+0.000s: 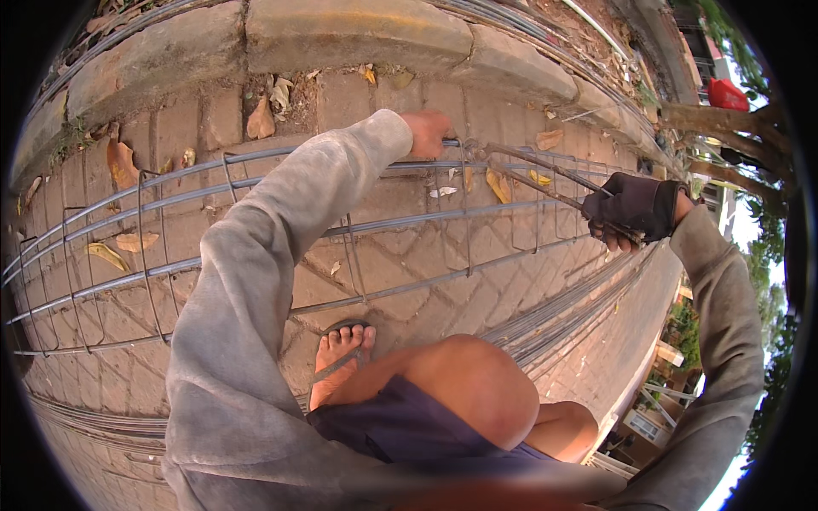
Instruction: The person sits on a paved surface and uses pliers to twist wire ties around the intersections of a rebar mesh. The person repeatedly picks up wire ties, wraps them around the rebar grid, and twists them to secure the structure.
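A long steel rebar cage (409, 225) with thin wire stirrups stretches across the pavers in front of me. My bare left hand (429, 133) is closed at its far upper bar, beside a stirrup; the fingers' undersides are hidden. In my right hand (632, 207), which wears a dark fingerless glove, is a pair of long-handled tying pincers (543, 167). The jaws of the pincers meet the cage just right of my left hand, at the bar and stirrup crossing. Whether tie wire sits in the jaws is too small to tell.
A concrete kerb (358, 35) runs along the far side, with more bars behind it. Bundled thin rods (569, 313) lie on the paving at right, and others (96, 418) at lower left. Dry leaves (121, 160) are scattered about. My sandalled foot (345, 354) stands close to the cage.
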